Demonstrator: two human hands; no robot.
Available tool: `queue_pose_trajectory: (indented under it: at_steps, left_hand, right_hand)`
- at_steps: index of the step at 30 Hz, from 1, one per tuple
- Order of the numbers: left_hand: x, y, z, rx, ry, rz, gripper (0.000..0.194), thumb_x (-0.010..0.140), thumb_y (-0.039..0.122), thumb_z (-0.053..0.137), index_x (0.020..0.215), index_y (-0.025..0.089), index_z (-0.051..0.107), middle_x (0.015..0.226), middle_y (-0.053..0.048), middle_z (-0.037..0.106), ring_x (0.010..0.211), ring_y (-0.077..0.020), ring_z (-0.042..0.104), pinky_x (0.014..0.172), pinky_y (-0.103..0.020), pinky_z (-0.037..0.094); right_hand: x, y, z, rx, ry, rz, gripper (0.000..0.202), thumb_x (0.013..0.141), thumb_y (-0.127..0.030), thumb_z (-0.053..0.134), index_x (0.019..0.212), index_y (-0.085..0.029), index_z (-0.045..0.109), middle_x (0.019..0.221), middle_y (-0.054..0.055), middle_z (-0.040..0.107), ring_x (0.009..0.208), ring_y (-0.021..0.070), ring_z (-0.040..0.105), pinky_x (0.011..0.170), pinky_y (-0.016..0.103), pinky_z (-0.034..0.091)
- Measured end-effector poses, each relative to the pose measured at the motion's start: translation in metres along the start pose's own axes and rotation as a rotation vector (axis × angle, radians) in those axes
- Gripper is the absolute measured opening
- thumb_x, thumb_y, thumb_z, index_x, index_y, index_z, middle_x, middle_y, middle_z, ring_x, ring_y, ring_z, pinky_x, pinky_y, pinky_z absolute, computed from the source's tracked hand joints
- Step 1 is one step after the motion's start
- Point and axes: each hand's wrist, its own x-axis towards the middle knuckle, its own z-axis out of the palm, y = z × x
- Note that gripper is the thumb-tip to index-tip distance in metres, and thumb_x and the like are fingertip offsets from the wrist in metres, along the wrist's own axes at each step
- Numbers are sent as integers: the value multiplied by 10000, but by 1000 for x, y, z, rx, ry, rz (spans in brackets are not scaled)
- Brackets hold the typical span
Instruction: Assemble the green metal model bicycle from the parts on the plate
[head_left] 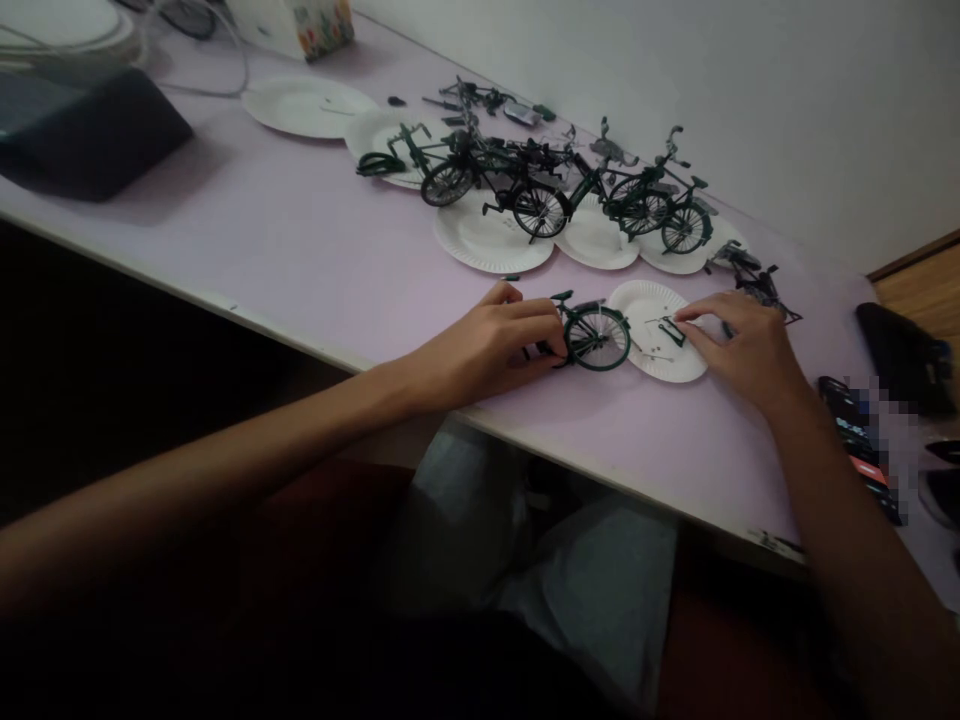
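Observation:
My left hand point(517, 335) is closed around the front part of a small green model bicycle point(598, 337) near the table's front edge. The bicycle's spoked wheel and saddle show past my fingers; the rest is hidden behind the hand. Over a white paper plate point(645, 367) to its right, my right hand point(739, 335) pinches the end of a small dark green part point(671, 332) with thumb and forefinger. Tiny screws and thin metal pieces lie on that plate.
Several assembled model bicycles point(540, 210) stand across paper plates point(484, 255) at the back. A dark box point(90, 135) sits at the far left, a flowered tissue box point(322, 28) by the wall. A phone point(859, 450) lies right of my right forearm.

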Motion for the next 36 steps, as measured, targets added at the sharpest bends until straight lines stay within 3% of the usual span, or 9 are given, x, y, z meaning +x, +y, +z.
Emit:
queue_pose_trajectory:
  at_steps: [6,12,16,23,27,32,36]
  left_hand:
    - [-6,4,-3,39,13,-32,117,1064,287,596,996,221,665,1057,-43,774,901,-173,688,953,-368,448]
    - [-6,4,-1,56,25,-42,103,1059,297,613,998,233,666,1066,-41,783,930,-187,710,946,-403,448]
    - [-6,5,-2,46,27,-29,88,1057,265,618,991,227,663,1054,-33,779,928,-180,723,944,-402,440]
    - [-4,5,-1,28,14,-54,60,1058,254,622,1016,230,658,1064,-40,774,952,-178,721,935,-402,438]
    - [1,4,2,10,16,-64,63,1043,232,620,998,214,660,1082,-43,774,989,-178,727,962,-388,451]
    - [14,6,14,20,75,-88,68,996,156,639,948,197,665,1037,-20,765,958,-161,728,918,-336,462]
    - [26,11,25,23,102,-128,81,970,116,649,976,195,665,1004,-8,764,917,-154,729,910,-326,473]
  right_hand:
    - [-15,-11,1,33,14,51,60,980,-309,724,941,-279,759,986,64,824,947,290,761,917,495,552]
    - [-16,-33,0,95,-52,72,20,968,-330,749,960,-320,763,1020,32,817,954,296,744,916,500,539]
    - [-15,-39,2,153,-111,78,20,958,-345,760,960,-345,780,973,23,804,963,326,730,997,553,479]
    - [-14,-44,4,43,-206,29,150,1026,-400,660,980,-318,777,989,59,801,971,337,713,1004,574,464]
    - [-11,-49,4,26,-238,15,169,1036,-348,622,953,-302,762,991,58,794,970,313,718,980,535,494]
    - [-14,-36,0,-27,-106,-32,137,1020,-254,602,1014,-256,739,1018,63,808,906,266,751,815,438,579]
    - [-19,-16,-5,-24,31,50,60,977,-226,683,992,-247,737,1005,74,825,842,243,758,784,413,591]
